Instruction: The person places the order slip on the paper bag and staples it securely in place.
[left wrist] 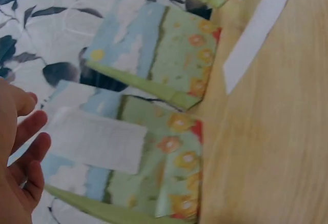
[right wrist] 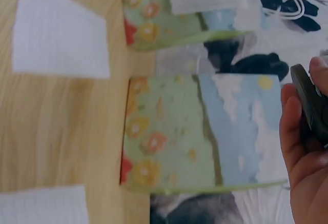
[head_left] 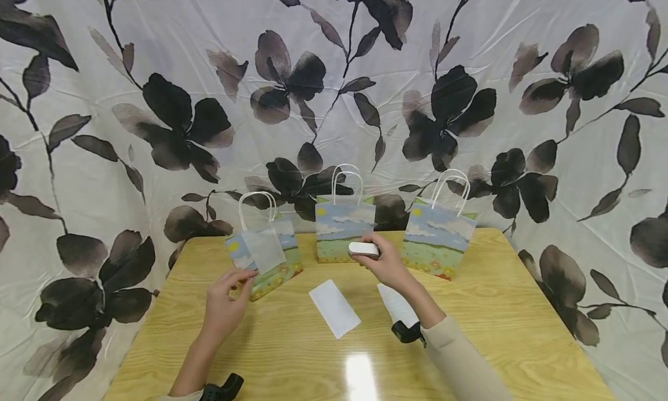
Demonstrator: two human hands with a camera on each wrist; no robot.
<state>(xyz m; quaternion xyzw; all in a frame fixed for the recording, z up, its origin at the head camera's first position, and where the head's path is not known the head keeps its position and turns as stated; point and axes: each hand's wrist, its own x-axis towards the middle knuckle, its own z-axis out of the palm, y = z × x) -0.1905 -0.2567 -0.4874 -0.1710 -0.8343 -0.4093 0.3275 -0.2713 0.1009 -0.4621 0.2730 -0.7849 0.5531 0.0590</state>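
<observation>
My right hand (head_left: 387,264) grips a small oblong device (head_left: 363,250), white on top and dark along its side. In the head view it overlaps the front of the middle paper gift bag (head_left: 334,230), printed with sky, meadow and flowers. The left gift bag (head_left: 289,256) leans at an angle with a white paper slip (head_left: 265,251) flat against its front. Beside its lower left edge is my left hand (head_left: 225,302), fingers loosely bent and holding nothing. In the left wrist view, those fingers (left wrist: 37,131) lie close to the slip's upper end.
A third matching gift bag (head_left: 438,239) stands at the right. Two more white slips lie on the wooden table (head_left: 292,354): one slip (head_left: 335,309) in the middle, another slip (head_left: 396,304) partly behind my right forearm. A floral cloth (head_left: 334,99) hangs behind the bags.
</observation>
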